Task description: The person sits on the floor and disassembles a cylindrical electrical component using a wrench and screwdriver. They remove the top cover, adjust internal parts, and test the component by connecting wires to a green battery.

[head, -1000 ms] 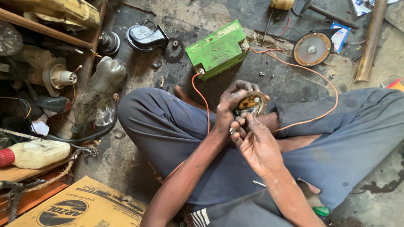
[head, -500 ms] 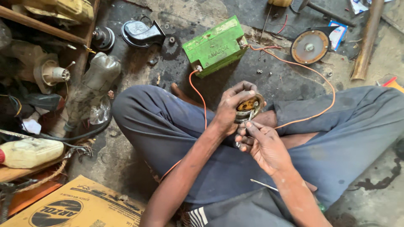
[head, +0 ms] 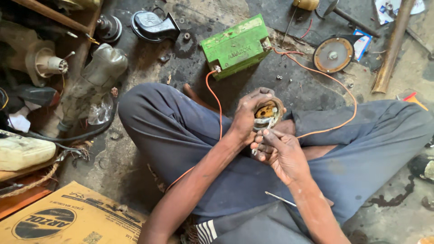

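**Horn repair on the workshop floor, guts already exposed**

So I'm standing over this person sitting cross-legged on a grimy concrete floor [head: 289, 86], and the job looks like it's somewhere in the middle. The left hand [head: 249, 114] is wrapped around a small round horn unit [head: 267, 111], fingers curled tight on its rim, holding it just above the lap. The casing is open on the side facing up, so you can see the orange and metal bits inside. The right hand [head: 280, 151] sits right under it, fingers pinched on a thin metal tool [head: 261, 139] that pokes up into the open face. I can't tell exactly what the tip touches, too small.

What looks done: the unit is opened, and orange wires [head: 337, 81] run from a green battery [head: 237, 45] on the floor toward the lap. One loops round to the right, another drops past the left forearm. What's left, by my guess: whatever adjusting goes on inside, then closing it up.

The place is a proper mess. A second round horn disc [head: 333, 54] lies off to the right of the battery, a black snail-shaped horn [head: 151, 25] to its left, a dusty plastic bottle [head: 92, 83] further left, and a yellow cardboard box [head: 68, 217] near the knee. Another thin tool [head: 280, 199] rests on the person's lap.
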